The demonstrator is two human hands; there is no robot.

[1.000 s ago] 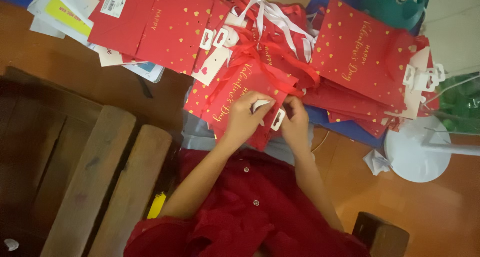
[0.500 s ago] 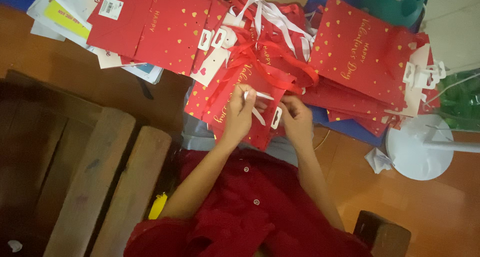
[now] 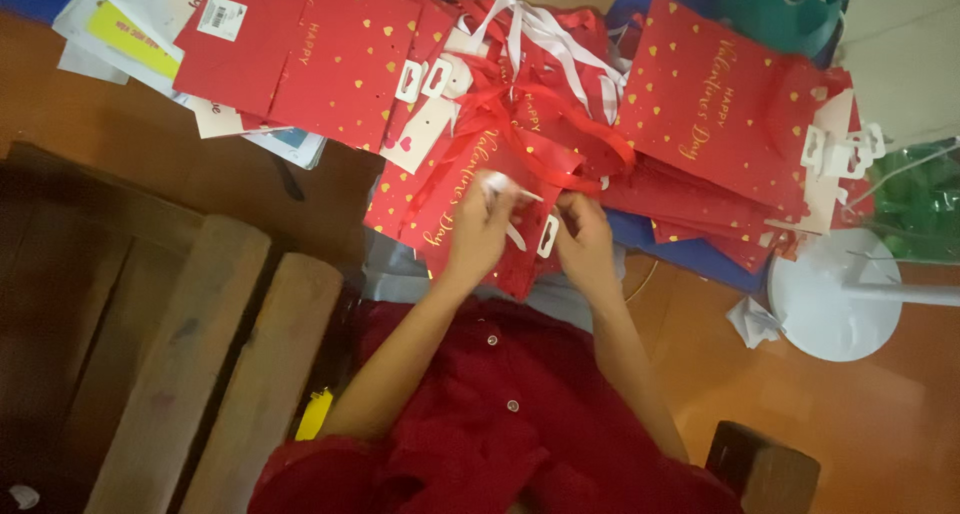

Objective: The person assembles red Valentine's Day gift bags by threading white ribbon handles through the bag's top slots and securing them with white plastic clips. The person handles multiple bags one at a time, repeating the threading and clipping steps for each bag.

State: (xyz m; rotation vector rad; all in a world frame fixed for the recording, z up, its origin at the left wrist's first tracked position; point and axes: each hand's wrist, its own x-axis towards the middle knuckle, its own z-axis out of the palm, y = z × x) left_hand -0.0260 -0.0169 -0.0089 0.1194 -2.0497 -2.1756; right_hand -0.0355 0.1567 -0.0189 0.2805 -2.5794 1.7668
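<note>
My left hand (image 3: 478,229) and my right hand (image 3: 583,236) meet over a flat red gift bag (image 3: 450,209) with gold hearts that lies in front of me. The left hand's fingers pinch a white ribbon (image 3: 503,189) at the bag's upper edge. The right hand's fingers grip the bag's edge beside a white hang tag (image 3: 547,236). Red ribbon handles (image 3: 530,124) loop just beyond both hands. My red sleeves and buttoned red top fill the lower middle.
Stacks of flat red gift bags lie at the upper left (image 3: 300,49) and upper right (image 3: 720,114), with white ribbons (image 3: 545,39) between. Wooden planks (image 3: 200,364) sit at left. A white round fan base (image 3: 825,299) stands at right, a dark wooden block (image 3: 765,469) at lower right.
My left hand has lifted the white ribbon slightly up and left, away from the right hand. The right hand stays on the bag's edge.
</note>
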